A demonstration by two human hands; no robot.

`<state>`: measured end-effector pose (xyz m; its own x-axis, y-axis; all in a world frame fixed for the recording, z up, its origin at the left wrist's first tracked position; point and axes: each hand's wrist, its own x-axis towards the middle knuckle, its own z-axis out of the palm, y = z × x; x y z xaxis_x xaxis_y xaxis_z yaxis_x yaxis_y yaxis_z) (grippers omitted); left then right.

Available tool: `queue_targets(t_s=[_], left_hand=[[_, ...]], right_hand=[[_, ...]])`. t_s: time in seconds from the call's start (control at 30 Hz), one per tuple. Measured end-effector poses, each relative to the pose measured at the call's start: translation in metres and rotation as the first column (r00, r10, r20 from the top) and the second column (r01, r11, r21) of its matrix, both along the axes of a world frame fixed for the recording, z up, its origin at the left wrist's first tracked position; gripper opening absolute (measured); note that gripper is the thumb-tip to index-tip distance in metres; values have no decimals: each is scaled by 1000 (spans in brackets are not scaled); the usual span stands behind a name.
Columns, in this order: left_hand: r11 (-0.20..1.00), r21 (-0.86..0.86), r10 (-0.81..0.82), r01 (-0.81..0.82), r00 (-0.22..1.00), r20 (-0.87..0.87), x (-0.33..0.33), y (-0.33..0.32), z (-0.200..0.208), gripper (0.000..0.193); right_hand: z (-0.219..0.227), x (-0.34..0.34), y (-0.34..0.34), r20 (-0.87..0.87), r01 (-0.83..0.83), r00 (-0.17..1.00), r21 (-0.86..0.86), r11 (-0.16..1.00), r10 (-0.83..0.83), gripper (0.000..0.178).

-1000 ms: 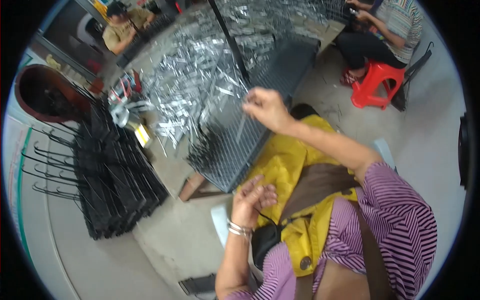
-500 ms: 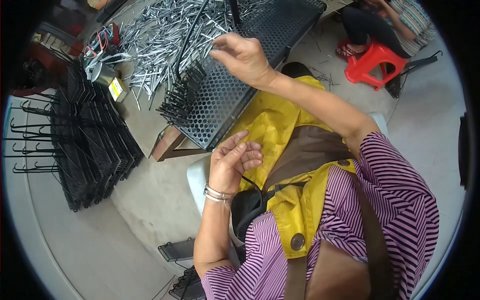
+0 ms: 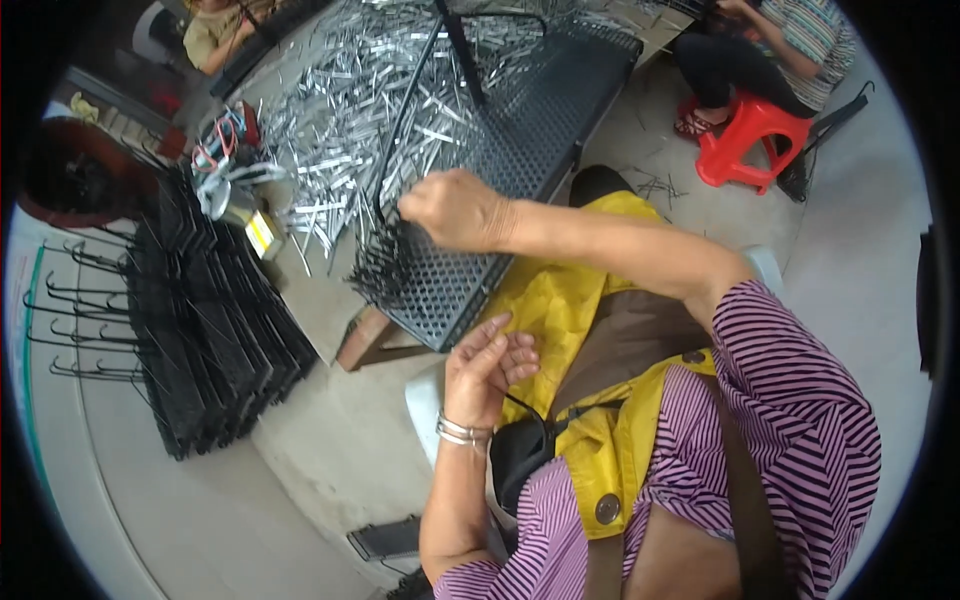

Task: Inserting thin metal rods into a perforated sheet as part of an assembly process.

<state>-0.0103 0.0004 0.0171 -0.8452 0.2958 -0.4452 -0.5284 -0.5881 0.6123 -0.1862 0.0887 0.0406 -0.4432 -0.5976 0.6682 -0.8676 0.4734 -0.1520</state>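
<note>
The right hand (image 3: pixel 455 208) is closed in a loose fist at the near end of the perforated black metal tray (image 3: pixel 520 150), its fingertips pinched on or just above a bundle of dark thin pins (image 3: pixel 375 270) standing bristled at the tray's near corner; whether one pin is actually gripped cannot be told, since the fingers are turned away. The left hand (image 3: pixel 488 365) is held lower, near the lap, fingers half curled and nothing seen in it, a pair of metal bangles (image 3: pixel 458 432) at its wrist.

The tray lies on a table (image 3: pixel 320 290) heaped with loose silvery metal pieces (image 3: pixel 350 110), and its near corner overhangs the table's edge above a yellow apron (image 3: pixel 580 330). To the left, on the floor, stacks of black wire hangers (image 3: pixel 190 330) are laid in rows. A red plastic stool (image 3: pixel 745 140) with another seated person is seen at upper right.

The risks are judged as follows: the bristled pins could be knocked off the overhanging corner into the lap or onto the floor by a hurried pull; fingertips could be pricked by the sharp ends; and the tray could be tipped if pressed on its unsupported corner.
</note>
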Motion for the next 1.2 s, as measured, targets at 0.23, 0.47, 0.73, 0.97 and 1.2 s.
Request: queue_targets(t_s=[0.23,0.47,0.73,0.97,1.2], left_hand=[[999,-2,-32,32,999,-38,3,-1,-6,36],[999,-24,33,-33,999,-16,4,3,-7,31],[963,-170,200,-211,976,-80,1,2,-20,27],[935,-212,272,-284,959,-84,-5,5,-21,30],[934,-239,254,-268,963,-88,2,6,-21,27]], right_hand=[[27,-4,-8,340,33,939,59,998,-51,3],[30,-19,-8,460,-41,887,164,986,-39,12],[14,-33,8,405,-330,856,-51,943,321,7],[18,-37,9,203,-386,895,-96,917,398,10],[21,-32,3,309,-354,895,51,934,322,7]])
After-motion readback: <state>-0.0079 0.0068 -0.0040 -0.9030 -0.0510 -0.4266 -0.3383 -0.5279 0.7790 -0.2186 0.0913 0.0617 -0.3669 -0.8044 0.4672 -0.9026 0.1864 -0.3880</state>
